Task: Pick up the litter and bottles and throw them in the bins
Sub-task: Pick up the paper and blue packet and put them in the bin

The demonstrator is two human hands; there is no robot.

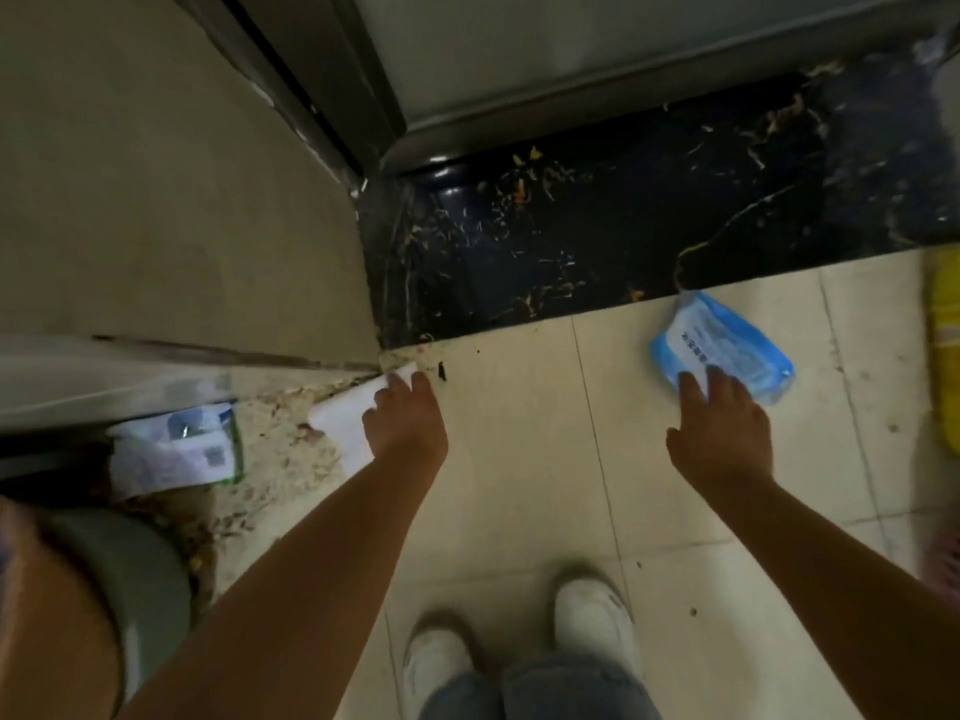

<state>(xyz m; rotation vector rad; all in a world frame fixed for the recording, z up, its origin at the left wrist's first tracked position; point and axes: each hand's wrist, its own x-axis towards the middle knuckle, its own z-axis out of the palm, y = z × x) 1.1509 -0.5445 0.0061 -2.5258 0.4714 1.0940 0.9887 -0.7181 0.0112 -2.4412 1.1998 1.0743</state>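
My left hand [405, 423] is down at the floor, fingers closed onto a white paper [345, 431]; the sheet lies half under the palm, one corner poking out past the fingertips by the wall's foot. My right hand [722, 433] is spread, fingers loose, fingertips landing on the near edge of a blue packet [719, 348]. I can't tell that it's gripped yet; it looks flat on the tile [519, 485], just below the black marble sill [623, 241]. Out left of the paper, a white-and-green wrapper [176, 449] sits against the wall on gritty, stained floor. Below it a grey round bin [145, 579] shows, partly hidden by something blurred. Far right edge, something yellow [945, 345], too blurred to name. Bottom of view, my white shoes [519, 646] and jeans [540, 688], standing between the two arms.
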